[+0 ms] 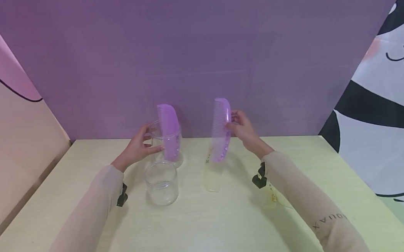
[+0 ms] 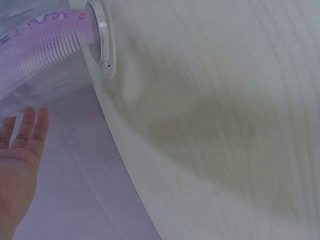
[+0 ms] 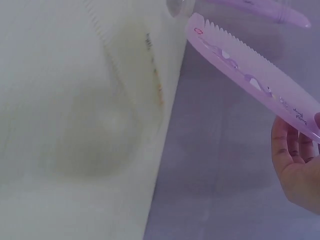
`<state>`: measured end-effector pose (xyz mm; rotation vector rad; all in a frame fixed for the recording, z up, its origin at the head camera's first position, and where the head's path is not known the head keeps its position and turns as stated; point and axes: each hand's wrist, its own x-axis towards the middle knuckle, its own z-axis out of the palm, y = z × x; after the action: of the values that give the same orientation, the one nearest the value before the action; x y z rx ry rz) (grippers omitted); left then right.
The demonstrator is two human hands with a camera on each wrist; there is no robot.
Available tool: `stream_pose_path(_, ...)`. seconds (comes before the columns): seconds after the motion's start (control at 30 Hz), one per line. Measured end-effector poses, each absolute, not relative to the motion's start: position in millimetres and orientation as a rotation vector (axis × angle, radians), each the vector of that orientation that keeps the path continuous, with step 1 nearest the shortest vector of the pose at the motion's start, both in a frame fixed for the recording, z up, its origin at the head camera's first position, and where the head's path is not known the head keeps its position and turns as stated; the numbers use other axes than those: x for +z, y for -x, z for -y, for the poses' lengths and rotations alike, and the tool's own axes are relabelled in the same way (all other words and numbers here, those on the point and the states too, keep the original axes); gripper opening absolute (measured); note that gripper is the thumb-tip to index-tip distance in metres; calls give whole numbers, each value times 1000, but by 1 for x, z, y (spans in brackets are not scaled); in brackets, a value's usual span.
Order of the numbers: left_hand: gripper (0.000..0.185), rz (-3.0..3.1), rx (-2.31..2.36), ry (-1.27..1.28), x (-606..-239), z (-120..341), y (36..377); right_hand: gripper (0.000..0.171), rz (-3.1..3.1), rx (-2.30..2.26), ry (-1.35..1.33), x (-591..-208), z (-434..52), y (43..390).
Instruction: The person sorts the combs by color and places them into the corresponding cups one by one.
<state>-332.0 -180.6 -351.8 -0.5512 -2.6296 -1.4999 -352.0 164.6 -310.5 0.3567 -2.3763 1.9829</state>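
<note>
Care with tilt looks like the main point: the purple comb (image 1: 221, 130) in the right hand (image 1: 242, 129) hangs nearly upright, teeth facing nine o'clock, lower tip just above the counter (image 1: 229, 224). My judgement is that a high pinch near the top keeps the lower end free to swing, so a slow, steady wrist would serve best, keeping the comb vertical and clear of the pale yellow comb (image 1: 212, 175) lying flat below it.

The right hand pinches the comb's spine between thumb and fingertips, wrist raised, forearm reaching in from five o'clock. The left hand (image 1: 141, 145) comes in from seven o'clock and cups the far clear jar (image 1: 168, 143) on its nine o'clock side, fingers loosely wrapped on the wall, steadying it. A second purple comb (image 1: 169, 130) stands inside that jar, leaning against the rim, its top well above it. An empty clear jar (image 1: 161, 182) sits just at six o'clock of the held jar, touching or nearly so. A transparent item lies beneath the right forearm; I cannot tell what it is.
</note>
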Motion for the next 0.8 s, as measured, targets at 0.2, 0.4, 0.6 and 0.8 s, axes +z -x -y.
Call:
stream_pose_path(0.2, 92, 2630, -1491, 556, -353, 180, 333, 37, 2340, 1947, -395, -297, -151, 353)
stream_pose_path(0.4, 92, 2639, -1482, 551, -353, 180, 332, 33, 2303, 1910, -439, -281, -138, 353)
stream_pose_path(0.6, 93, 2638, -1481, 555, -353, 180, 332, 31, 2240, 1921, -461, -266, -125, 358)
stream_pose_path(0.8, 93, 2646, -1459, 555, -353, 180, 332, 27, 2178, 1958, -441, -251, -113, 360)
